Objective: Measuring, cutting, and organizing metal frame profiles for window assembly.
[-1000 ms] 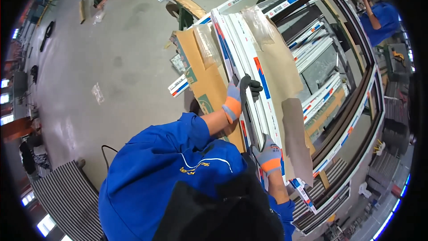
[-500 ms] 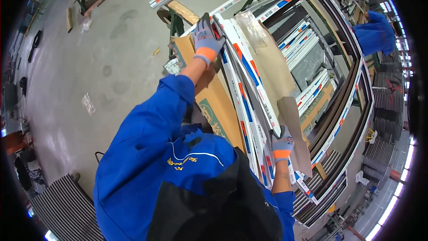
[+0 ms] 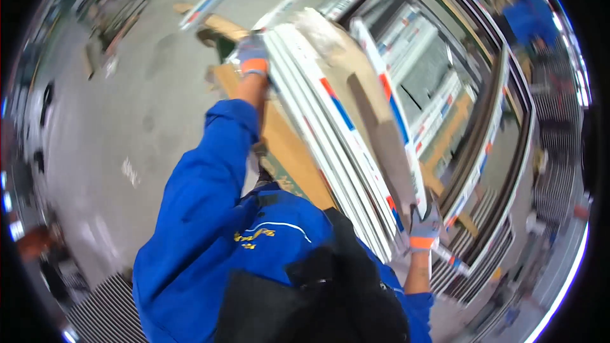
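Both my hands wear grey gloves with orange cuffs. My right hand (image 3: 426, 221) is closed round the near end of a white profile with red and blue film (image 3: 395, 111), apart from the bundle. My left hand (image 3: 254, 56) is at the far left end of a bundle of long white profiles (image 3: 318, 133); blur hides its fingers. Brown wrapping paper (image 3: 381, 133) lies between the bundle and the held profile. A cardboard sheet (image 3: 286, 143) is under the bundle's left side.
Dark window frames (image 3: 502, 108) with white film edges stand on the right, with more profiles (image 3: 406, 44) inside. Another person in blue (image 3: 530, 16) is at the far right. Ribbed stacks (image 3: 556, 127) line the right side. A wooden beam (image 3: 225, 27) lies beyond my left hand.
The profile in my right hand has moved right, away from the bundle, and the brown paper now shows between them. My left hand has shifted left, and the view is blurred.
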